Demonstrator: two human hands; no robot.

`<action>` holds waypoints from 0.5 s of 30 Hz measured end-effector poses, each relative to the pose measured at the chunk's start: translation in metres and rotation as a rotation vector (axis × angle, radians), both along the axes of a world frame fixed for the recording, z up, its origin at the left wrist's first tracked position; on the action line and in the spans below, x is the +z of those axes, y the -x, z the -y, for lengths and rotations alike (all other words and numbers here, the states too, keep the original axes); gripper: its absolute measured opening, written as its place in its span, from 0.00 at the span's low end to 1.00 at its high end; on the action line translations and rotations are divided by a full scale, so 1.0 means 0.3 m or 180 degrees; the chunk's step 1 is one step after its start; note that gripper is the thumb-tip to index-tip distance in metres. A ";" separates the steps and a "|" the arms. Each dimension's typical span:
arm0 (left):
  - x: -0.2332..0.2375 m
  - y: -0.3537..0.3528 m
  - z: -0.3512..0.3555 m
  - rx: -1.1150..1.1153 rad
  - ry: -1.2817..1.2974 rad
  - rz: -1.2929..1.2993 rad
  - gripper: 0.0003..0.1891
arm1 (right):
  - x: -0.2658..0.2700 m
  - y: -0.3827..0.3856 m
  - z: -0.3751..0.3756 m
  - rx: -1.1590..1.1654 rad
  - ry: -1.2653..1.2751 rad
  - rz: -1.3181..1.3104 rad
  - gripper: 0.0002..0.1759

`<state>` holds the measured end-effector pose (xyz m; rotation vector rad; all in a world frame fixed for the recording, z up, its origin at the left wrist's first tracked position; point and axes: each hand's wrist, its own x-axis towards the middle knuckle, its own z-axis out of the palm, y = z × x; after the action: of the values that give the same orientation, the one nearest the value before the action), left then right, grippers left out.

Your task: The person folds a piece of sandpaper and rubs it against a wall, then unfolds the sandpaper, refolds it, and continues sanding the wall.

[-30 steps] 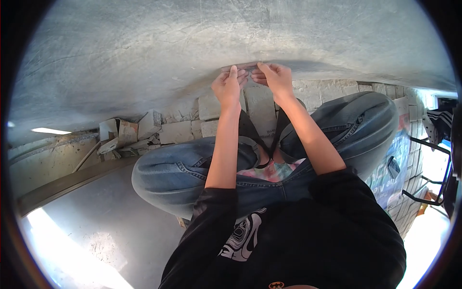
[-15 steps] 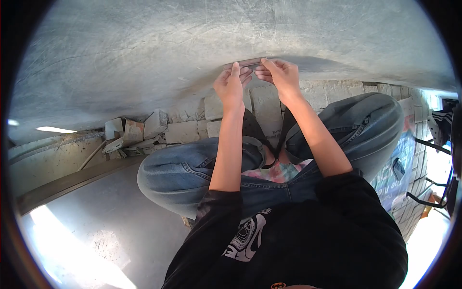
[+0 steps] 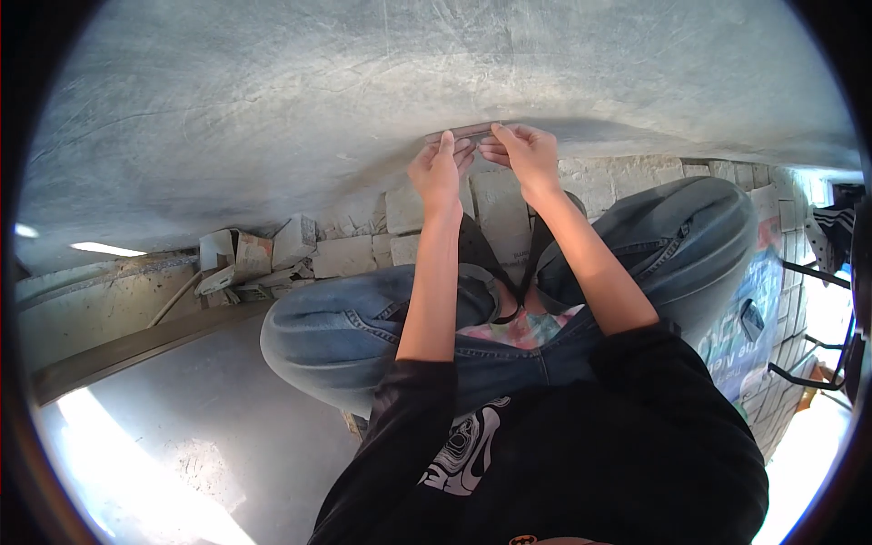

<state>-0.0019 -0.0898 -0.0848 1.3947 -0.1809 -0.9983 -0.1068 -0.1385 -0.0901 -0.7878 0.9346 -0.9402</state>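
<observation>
Both hands hold a narrow reddish-brown strip (image 3: 471, 131) level against a smooth grey wall (image 3: 381, 64). My left hand (image 3: 440, 173) pinches its left end, thumb on the near side and fingers curled beneath. At the other end, my right hand (image 3: 531, 162) has its thumb on the strip and its fingers folded under. Only the strip's long upper face shows; what it is made of I cannot tell. The wall curves down in front of my knees, and the hands are close to its lower part.
Pale bricks (image 3: 345, 257) line the wall's foot, with broken pieces (image 3: 245, 254) at the left. A grey board (image 3: 282, 400) lies at lower left beside a wooden beam (image 3: 136, 343). On the right are a printed sheet (image 3: 727, 354) and black metal legs (image 3: 808, 377).
Both hands and the strip have moved slightly down the wall, toward me. The grip at both ends looks the same.
</observation>
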 end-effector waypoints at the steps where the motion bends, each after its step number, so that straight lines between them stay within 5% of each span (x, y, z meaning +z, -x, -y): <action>1: 0.036 -0.001 0.003 -0.0002 0.0002 0.0003 0.14 | 0.023 0.000 0.000 -0.0013 0.0206 0.0039 0.10; 15: 0.012 -0.022 -0.012 -0.0005 0.0011 0.0049 0.14 | -0.024 -0.009 0.008 0.0088 0.0031 0.0030 0.11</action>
<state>0.0046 -0.0861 -0.0811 1.3994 -0.1949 -0.9884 -0.1042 -0.1410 -0.0974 -0.8021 0.9095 -0.9243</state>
